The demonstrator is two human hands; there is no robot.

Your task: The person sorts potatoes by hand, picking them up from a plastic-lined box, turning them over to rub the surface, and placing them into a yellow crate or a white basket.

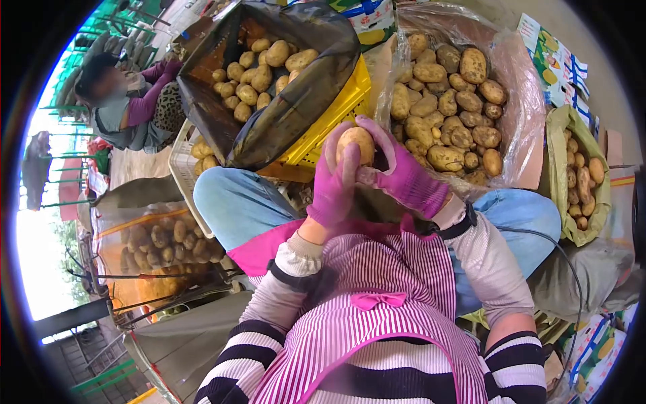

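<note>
A single pale-brown potato (355,144) is held up between my two gloved hands, in front of my apron. My left hand (332,178), in a magenta glove with dirt-greyed fingers, wraps the potato's left side, thumb toward me. From the right, my right hand (407,176), gloved alike, curls its fingers and thumb about the other side. Just beyond the hands is a yellow crate (340,108) with a dark liner bag (306,111) that holds several potatoes. To the right, a box lined with clear plastic (521,128) is full of dirtier, darker potatoes.
A green sack (562,141) of potatoes stands at far right. On the left are a white crate (180,165) and a mesh bag of potatoes (168,242). Another person (138,108) sits at upper left. A black cable (577,283) runs beside my right arm.
</note>
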